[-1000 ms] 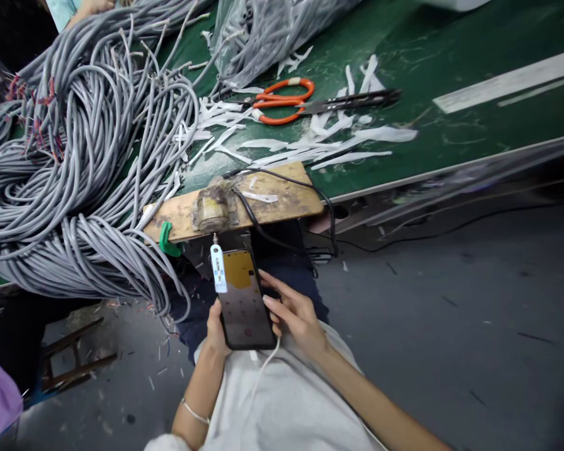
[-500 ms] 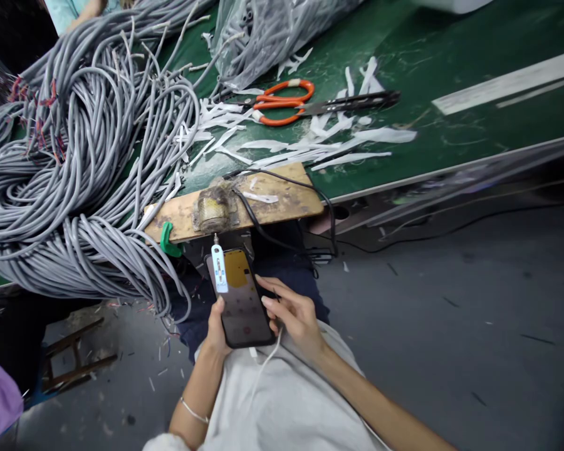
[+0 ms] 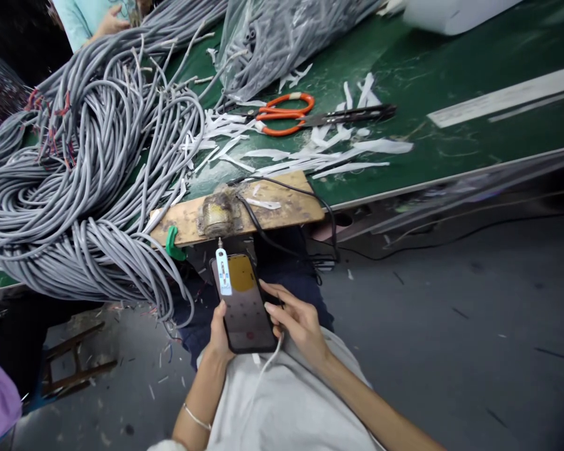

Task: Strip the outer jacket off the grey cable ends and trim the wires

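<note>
Well, our far bag point(image 3: 232, 28) holds tubes point(image 3: 286, 53); cables point(image 3: 101, 134) crowd left; our left fingers point(image 3: 220, 316) clasp the phone point(image 3: 248, 316), right fingers point(image 3: 286, 297) curl alongside, grip unclear.

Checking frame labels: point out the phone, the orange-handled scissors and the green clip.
Phone point(image 3: 245, 321), head view: on its screen.
Orange-handled scissors point(image 3: 282, 114), head view: on an orange handle.
Green clip point(image 3: 171, 242), head view: on its upright part.

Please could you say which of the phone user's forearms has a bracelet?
The left forearm, behind the left hand holding the phone; the right forearm shows none.
</note>
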`<state>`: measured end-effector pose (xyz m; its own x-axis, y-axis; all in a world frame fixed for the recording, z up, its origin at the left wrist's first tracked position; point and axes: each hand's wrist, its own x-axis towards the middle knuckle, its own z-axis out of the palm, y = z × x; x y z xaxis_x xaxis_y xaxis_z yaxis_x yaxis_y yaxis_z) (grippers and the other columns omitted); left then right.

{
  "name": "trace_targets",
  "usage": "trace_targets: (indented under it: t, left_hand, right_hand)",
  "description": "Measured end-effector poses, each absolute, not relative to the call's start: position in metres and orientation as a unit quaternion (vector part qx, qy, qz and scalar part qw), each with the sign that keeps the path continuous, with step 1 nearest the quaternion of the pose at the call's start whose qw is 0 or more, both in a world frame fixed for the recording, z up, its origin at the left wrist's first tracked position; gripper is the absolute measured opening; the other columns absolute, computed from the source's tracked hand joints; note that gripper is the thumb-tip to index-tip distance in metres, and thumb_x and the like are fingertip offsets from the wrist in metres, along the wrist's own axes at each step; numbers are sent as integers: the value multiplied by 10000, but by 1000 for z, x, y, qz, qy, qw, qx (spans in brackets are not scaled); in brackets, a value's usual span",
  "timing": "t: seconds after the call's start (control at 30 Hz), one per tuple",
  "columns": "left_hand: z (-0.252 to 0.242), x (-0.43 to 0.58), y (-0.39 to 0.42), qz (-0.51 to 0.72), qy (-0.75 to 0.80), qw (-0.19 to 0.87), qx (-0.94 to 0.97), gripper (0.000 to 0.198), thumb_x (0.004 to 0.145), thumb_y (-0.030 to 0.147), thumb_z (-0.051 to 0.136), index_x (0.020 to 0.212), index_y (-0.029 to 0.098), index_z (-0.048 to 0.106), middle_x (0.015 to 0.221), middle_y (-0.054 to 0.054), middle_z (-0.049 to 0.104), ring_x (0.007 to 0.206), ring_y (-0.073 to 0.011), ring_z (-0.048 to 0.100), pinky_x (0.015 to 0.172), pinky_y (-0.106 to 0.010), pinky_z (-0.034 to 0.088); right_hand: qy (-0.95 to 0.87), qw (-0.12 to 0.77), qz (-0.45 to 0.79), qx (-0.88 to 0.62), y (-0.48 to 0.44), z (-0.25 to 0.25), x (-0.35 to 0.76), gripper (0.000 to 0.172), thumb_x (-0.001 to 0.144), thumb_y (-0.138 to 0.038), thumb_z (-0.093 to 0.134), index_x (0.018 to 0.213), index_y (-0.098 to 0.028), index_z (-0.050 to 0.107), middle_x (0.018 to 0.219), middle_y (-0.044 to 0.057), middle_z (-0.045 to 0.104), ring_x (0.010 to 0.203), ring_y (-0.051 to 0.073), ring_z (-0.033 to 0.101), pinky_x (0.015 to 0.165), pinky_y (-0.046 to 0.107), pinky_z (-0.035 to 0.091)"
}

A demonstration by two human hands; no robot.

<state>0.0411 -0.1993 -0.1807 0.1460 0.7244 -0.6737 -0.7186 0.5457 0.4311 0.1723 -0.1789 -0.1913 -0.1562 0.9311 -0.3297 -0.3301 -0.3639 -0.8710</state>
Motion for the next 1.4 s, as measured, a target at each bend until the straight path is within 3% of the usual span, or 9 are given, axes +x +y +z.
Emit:
trace_targets:
  t: [0.17,0.37,0.57,0.73,0.97,1.23,1.4]
  left_hand:
    - [-183,40,-200,483,447,753,20,506,610,481,646,903,68,661,873,-160,694,1021,-356,564,925,-449,385]
    - [-173,42,-195,435,376,817,44,557,585,558,648,864,77,682,848,-167,696,965,-375,585,894,-468,402]
    - [-177,39,-194,471,439,764,31,548,527,523,712,867,94,683,841,-143,702,971,-349,590,923,-453,381]
    - [-183,38,-194,520,447,727,38,549,584,499,678,958,99,650,956,-140,684,1004,-329,578,932,-451,373]
    - [-179,41,-197,509,425,746,59,534,649,506,615,977,86,648,964,-151,679,1057,-340,540,920,-440,386]
    - [-169,43,-194,454,377,802,90,703,561,599,631,1028,75,636,938,-174,677,1033,-365,545,877,-451,410]
    - [-170,42,-194,443,354,817,101,694,573,593,621,1047,87,629,934,-171,677,1015,-363,554,862,-451,416]
  right_hand:
    - [-313,465,691,-456,-180,-192,171,372,708,-371,634,1055,-239,650,1088,64,506,428,5,388,290,159,408]
    - [-283,470,709,-443,-178,-194,170,362,671,-347,671,1025,-270,666,1016,36,508,434,7,398,294,152,400]
    - [-282,468,708,-447,-178,-194,169,410,671,-373,663,1065,-260,650,961,41,524,422,9,386,295,157,400]
    - [-293,466,706,-445,-179,-195,170,423,696,-373,645,1110,-291,619,875,16,516,393,-1,379,285,144,387]
    - [-290,469,717,-426,-175,-193,176,342,691,-359,665,1032,-329,654,916,8,468,464,31,462,300,168,445]
    - [-281,479,724,-410,-177,-197,178,319,704,-351,661,1022,-325,658,883,6,466,469,40,470,302,177,456]
    - [-269,485,726,-405,-178,-199,178,324,698,-352,666,1021,-321,658,850,-1,459,462,42,468,291,181,455]
